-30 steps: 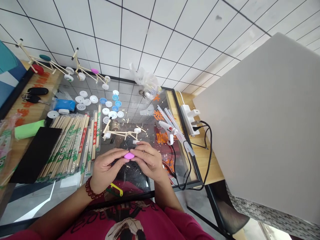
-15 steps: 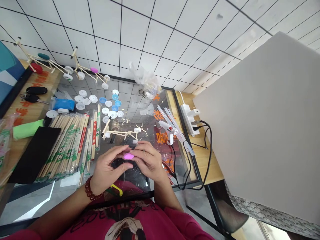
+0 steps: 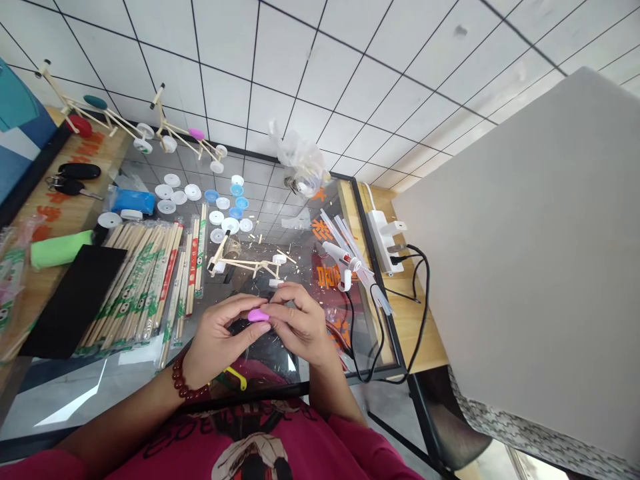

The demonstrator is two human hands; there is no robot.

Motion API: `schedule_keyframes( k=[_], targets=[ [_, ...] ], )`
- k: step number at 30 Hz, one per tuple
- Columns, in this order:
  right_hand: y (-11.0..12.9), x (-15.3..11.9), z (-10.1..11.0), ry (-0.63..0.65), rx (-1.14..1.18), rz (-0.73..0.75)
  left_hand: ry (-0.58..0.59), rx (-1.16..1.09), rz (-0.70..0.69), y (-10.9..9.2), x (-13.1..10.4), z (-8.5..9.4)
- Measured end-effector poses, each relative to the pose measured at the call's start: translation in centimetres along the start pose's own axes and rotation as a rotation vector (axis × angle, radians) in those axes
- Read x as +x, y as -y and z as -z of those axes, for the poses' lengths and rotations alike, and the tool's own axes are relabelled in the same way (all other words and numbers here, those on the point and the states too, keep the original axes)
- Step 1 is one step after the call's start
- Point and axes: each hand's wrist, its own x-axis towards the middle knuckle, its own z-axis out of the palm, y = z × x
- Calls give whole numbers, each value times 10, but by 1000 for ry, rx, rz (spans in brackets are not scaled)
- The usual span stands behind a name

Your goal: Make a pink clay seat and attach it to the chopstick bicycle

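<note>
A small, smooth pink oval piece is pinched between both hands near the table's front edge. My left hand, with a dark red bead bracelet at the wrist, grips its left side between thumb and fingers. On its right end, the fingertips of my right hand are closed. Just beyond the hands lies a frame of wooden sticks with white wheels and a black-tipped crossbar. A yellow-handled tool is partly hidden by my left wrist.
Wrapped chopsticks, a black sheet and a green roll lie left. Bottle caps are behind, near two finished stick models. Right are a glue gun, glue sticks, cables and a power strip.
The view has shifted slightly, so the table items appear a little further right. Both hands still hold the pink piece, which now looks slightly more elongated, with the left thumb at its lower edge.
</note>
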Motion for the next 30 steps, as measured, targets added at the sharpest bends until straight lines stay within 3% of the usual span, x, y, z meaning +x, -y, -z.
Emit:
schedule_keyframes(
  k=[14,20,30],
  targets=[
    [-1,0,-2,-14,-18,-3,-34,32,44,-3,2,-3],
    [-3,-1,-2,9,1,13,9,27,20,-6,3,0],
    [-3,0,-2,38,29,6,19,-165,189,-7,6,-2]
  ],
)
